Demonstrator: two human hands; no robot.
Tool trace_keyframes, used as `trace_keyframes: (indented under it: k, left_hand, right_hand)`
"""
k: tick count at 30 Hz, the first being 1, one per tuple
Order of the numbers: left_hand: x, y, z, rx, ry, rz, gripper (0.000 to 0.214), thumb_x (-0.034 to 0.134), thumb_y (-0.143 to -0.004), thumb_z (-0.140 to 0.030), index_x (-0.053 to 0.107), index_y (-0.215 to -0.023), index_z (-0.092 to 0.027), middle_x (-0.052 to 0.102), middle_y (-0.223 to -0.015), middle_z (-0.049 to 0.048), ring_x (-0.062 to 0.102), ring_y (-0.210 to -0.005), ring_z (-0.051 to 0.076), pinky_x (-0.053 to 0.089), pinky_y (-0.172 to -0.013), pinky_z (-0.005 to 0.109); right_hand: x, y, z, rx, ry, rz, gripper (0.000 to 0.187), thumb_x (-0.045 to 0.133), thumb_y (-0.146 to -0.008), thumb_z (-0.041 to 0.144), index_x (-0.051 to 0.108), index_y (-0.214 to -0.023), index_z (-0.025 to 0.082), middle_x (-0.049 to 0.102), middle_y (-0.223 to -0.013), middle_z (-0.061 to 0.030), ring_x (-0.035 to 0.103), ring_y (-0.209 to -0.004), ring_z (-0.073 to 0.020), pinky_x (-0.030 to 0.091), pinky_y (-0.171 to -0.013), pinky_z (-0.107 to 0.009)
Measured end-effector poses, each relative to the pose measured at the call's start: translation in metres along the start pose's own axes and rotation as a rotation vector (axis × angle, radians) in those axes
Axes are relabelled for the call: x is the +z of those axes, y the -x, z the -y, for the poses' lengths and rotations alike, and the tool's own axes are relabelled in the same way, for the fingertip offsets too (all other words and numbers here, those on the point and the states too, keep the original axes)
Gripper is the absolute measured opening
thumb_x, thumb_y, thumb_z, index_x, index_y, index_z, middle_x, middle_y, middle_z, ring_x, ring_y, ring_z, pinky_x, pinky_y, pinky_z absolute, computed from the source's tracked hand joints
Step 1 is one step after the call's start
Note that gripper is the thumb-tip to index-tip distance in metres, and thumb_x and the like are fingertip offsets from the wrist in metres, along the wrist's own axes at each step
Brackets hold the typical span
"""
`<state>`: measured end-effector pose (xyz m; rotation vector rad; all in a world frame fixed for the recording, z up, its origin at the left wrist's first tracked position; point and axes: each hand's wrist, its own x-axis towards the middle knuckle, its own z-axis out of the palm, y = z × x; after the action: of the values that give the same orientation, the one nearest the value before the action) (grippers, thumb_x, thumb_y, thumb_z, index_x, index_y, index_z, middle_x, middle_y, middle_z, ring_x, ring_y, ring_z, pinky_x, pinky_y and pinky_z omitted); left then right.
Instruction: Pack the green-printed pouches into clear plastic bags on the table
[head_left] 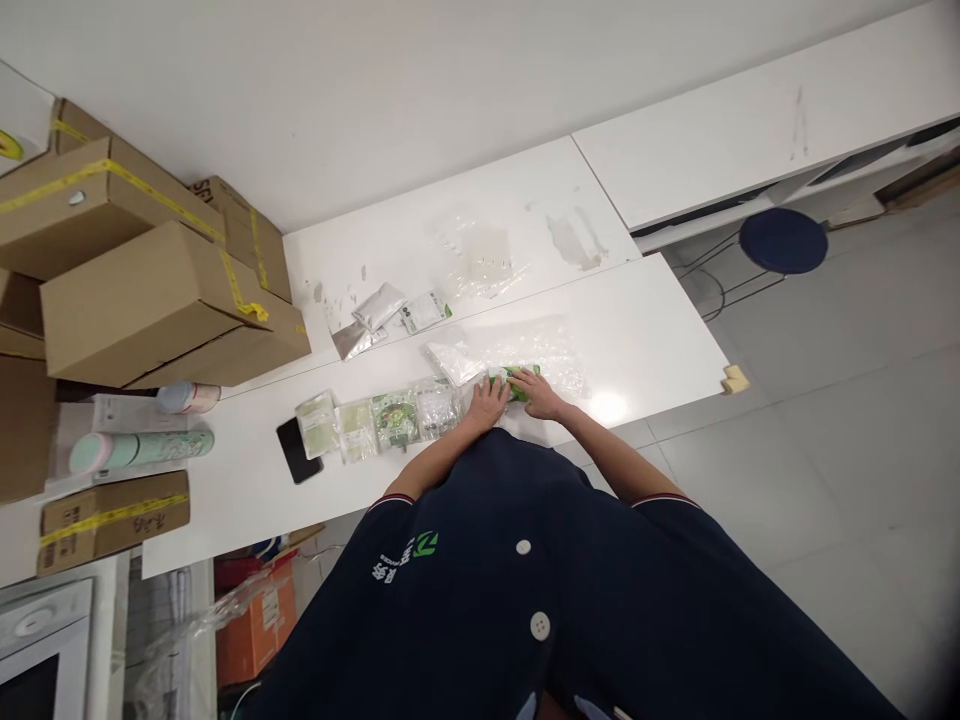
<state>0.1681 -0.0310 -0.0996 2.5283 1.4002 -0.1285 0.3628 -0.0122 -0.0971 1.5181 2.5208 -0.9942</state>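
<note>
Your L hand (487, 402) and R hand (537, 393) lie on the green pkt (516, 379), 12 o'clock on the table (645, 330). Fingers too small to read: can't tell clamped vs flat. Step prob. flattening the pkt; next calls for even pressure, clear of the sachet row (375, 422) at 9 o'clock.

A: What is filling the upper frame?
B: A white wall (375, 100) is running across the top; white tables (637, 330) are standing at centre.
A: And the right side?
B: A grey tiled floor (825, 420) is spreading lower right; a blue stool (783, 240) is sitting upper right.
</note>
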Motion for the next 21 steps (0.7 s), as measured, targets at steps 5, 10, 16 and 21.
trace_keyframes:
  k: [5,10,16,21]
  left_hand:
    - [-0.014,-0.003,-0.001,0.001,0.002,0.044,0.050,0.028,-0.095,-0.012,0.046,-0.142,-0.014,0.043,-0.148,0.0196,0.044,-0.134,0.033,0.047,-0.097,0.046]
    - [-0.045,0.014,0.001,-0.027,0.163,0.163,0.044,0.038,-0.094,-0.021,0.052,-0.135,-0.020,0.059,-0.132,0.0133,0.057,-0.118,0.027,0.043,-0.099,0.045]
    - [-0.077,0.004,0.036,-0.014,0.522,0.376,0.055,0.054,-0.085,-0.050,0.055,-0.136,-0.028,0.036,-0.154,0.0075,0.023,-0.145,0.033,0.020,-0.116,0.050]
    - [-0.101,-0.047,0.081,-0.296,0.923,-0.088,0.054,0.034,-0.095,-0.032,0.039,-0.148,-0.023,0.032,-0.157,0.0045,0.026,-0.145,0.022,0.023,-0.117,0.041]
  right_hand:
    - [-0.010,0.011,0.002,-0.041,0.129,0.036,0.092,0.062,-0.071,0.028,0.023,-0.154,0.020,0.015,-0.162,-0.0109,0.009,-0.149,-0.0349,0.014,-0.115,-0.058]
    - [-0.025,0.026,0.001,-0.026,0.119,0.037,0.058,0.047,-0.086,0.018,0.043,-0.144,0.025,0.046,-0.148,-0.0088,0.044,-0.134,-0.0273,0.036,-0.108,-0.044]
    - [-0.044,0.017,0.001,-0.019,0.070,0.205,0.049,0.040,-0.090,0.014,0.056,-0.135,0.027,0.059,-0.135,-0.0061,0.059,-0.116,-0.0241,0.048,-0.093,-0.035]
    - [-0.057,-0.001,0.003,-0.016,0.047,0.254,0.039,0.043,-0.092,0.017,0.064,-0.125,0.024,0.060,-0.130,-0.0091,0.062,-0.110,-0.0234,0.048,-0.093,-0.033]
